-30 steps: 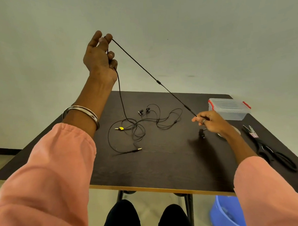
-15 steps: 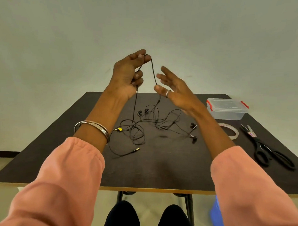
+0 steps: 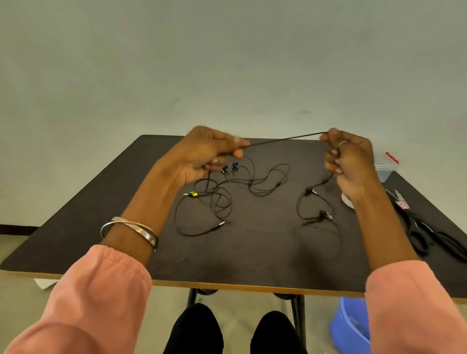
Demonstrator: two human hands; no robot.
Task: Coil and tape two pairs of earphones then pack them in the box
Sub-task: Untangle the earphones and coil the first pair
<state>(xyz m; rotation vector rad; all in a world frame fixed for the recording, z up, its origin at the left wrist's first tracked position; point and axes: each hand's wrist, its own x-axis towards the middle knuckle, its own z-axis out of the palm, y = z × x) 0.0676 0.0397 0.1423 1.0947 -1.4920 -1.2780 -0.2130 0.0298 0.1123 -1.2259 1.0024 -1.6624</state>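
My left hand [image 3: 208, 152] and my right hand [image 3: 346, 158] each pinch a black earphone cable [image 3: 284, 139], which runs taut and level between them above the dark table [image 3: 257, 256]. Below my right hand the cable's two earbuds [image 3: 322, 214] hang down to the table. From my left hand the cable drops to a jack plug [image 3: 220, 224]. A second black pair of earphones [image 3: 262, 179], with a yellow-tagged plug [image 3: 192, 194], lies loose and tangled at the table's middle. The clear plastic box [image 3: 386, 167] with red clips sits at the far right, partly hidden by my right hand.
A roll of clear tape [image 3: 345, 200] lies behind my right wrist, mostly hidden. Black scissors [image 3: 430, 237] rest near the table's right edge. A blue tub [image 3: 350, 329] stands on the floor under the right side. My knees show below the front edge.
Both hands have come down from high above the table and moved apart. My right hand, open half a second ago, now grips the cable, which is stretched level between the hands.
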